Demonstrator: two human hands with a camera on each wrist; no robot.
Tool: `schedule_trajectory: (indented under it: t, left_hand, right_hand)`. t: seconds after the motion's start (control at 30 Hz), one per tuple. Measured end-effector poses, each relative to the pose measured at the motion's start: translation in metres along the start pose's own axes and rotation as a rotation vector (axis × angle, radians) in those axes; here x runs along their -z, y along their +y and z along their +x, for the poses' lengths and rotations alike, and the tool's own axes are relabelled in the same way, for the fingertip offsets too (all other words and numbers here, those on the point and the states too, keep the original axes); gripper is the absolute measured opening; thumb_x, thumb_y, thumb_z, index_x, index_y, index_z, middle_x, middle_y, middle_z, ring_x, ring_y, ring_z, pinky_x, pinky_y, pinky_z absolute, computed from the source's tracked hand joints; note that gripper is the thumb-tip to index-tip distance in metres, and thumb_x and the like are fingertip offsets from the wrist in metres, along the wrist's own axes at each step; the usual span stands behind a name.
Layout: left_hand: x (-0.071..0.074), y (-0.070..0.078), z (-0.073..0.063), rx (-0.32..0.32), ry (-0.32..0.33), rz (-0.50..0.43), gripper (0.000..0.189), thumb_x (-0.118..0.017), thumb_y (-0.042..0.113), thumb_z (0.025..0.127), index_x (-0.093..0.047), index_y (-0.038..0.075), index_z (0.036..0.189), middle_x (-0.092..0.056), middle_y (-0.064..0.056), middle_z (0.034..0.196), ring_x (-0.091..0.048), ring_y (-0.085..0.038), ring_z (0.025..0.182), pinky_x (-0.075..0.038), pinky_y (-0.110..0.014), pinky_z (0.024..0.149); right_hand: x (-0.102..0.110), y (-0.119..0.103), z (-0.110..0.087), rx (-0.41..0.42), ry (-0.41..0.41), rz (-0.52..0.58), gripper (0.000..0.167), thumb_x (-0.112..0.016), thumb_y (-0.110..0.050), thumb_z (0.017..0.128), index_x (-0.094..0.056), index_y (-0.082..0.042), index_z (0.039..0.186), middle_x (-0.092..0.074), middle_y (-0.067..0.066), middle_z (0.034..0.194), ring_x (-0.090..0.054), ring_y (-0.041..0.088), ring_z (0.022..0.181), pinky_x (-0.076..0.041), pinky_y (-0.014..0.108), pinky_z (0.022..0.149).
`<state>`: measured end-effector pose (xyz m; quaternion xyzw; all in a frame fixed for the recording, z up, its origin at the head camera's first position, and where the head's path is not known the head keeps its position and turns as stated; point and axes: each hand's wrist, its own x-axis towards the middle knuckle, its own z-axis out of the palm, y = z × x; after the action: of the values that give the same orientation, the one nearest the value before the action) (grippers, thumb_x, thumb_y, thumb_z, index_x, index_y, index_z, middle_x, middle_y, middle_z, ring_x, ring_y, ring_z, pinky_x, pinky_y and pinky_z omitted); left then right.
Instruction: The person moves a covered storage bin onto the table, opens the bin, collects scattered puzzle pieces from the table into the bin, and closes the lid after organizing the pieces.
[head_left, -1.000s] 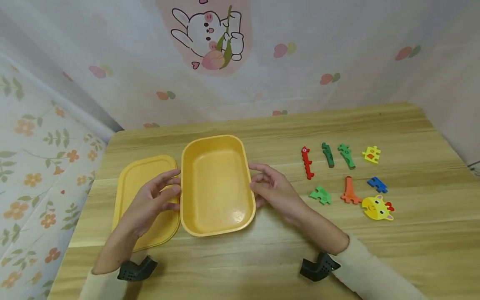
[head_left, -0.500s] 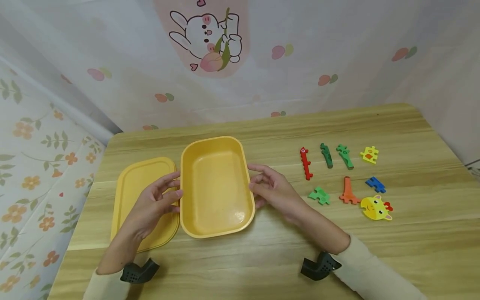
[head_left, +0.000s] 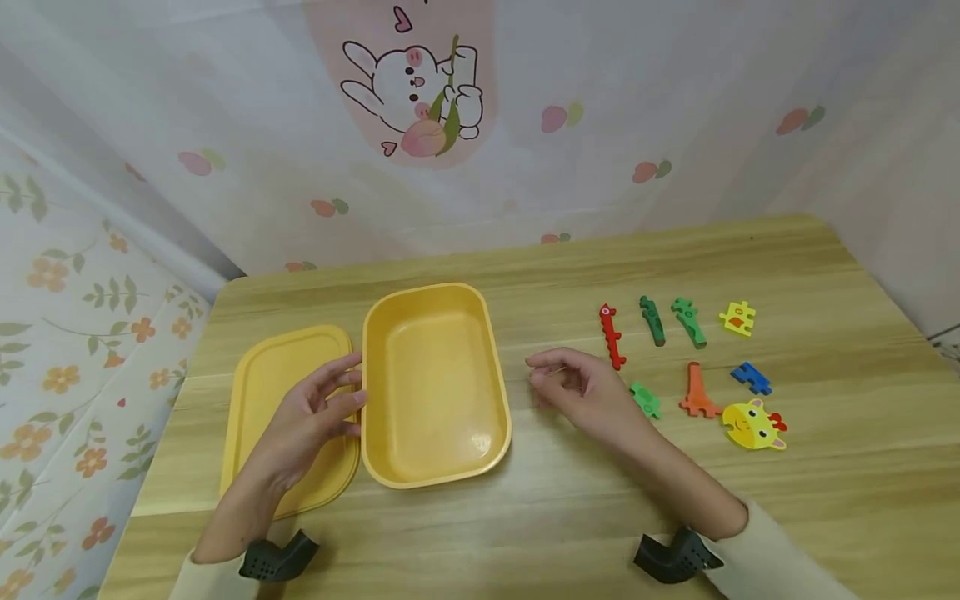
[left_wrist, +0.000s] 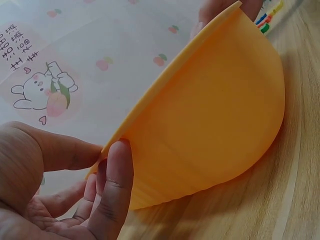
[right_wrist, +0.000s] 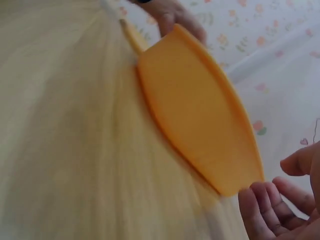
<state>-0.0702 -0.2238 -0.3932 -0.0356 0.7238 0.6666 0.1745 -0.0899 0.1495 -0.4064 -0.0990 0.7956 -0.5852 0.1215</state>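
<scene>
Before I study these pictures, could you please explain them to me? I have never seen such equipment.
There is no robot here, only a person's two bare hands. The wide picture comes from a camera worn on the head, looking forward and down; the two smaller ones come from cameras worn on the wrists, one on each. On the wood-grain table stands an open yellow box, with a yellow lid beside it on the left. To the right lie eight colourful puzzle pieces, among them a giraffe head. The left hand touches the rim of the box; the right hand is apart from it and holds nothing.
</scene>
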Motion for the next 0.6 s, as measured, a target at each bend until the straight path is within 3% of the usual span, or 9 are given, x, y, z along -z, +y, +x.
schedule_trajectory:
  t: [0.1, 0.27, 0.6]
  left_hand:
    - [-0.001, -0.002, 0.001, 0.001, -0.007, -0.005, 0.065, -0.063, 0.011, 0.105, -0.034, 0.002, 0.162, -0.052, 0.002, 0.125, -0.061, -0.005, 0.097, -0.064, -0.025, 0.076]
    - [-0.002, -0.002, 0.002, -0.004, -0.012, -0.010, 0.066, -0.063, 0.010, 0.105, -0.032, 0.002, 0.162, -0.053, 0.002, 0.125, -0.062, -0.003, 0.093, -0.064, -0.024, 0.075]
    - [-0.001, -0.002, 0.001, -0.009, -0.008, -0.002, 0.064, -0.064, 0.010, 0.105, -0.034, 0.002, 0.162, -0.051, 0.001, 0.125, -0.061, -0.004, 0.094, -0.064, -0.025, 0.075]
  right_hand:
    - [0.003, 0.003, -0.010, 0.120, 0.028, -0.191, 0.026, -0.075, -0.014, 0.099, -0.073, -0.007, 0.124, -0.077, 0.007, 0.109, -0.072, 0.013, 0.094, -0.063, 0.026, 0.084]
    - [0.009, 0.008, -0.024, 0.246, 0.025, -0.414, 0.030, -0.080, -0.016, 0.095, -0.074, -0.016, 0.124, -0.074, -0.002, 0.119, -0.071, 0.012, 0.106, -0.063, 0.037, 0.094]
    - [0.028, 0.021, -0.053, 0.204, 0.111, -0.594, 0.034, -0.084, -0.017, 0.092, -0.074, -0.019, 0.124, -0.073, -0.008, 0.122, -0.069, 0.014, 0.115, -0.062, 0.046, 0.098]
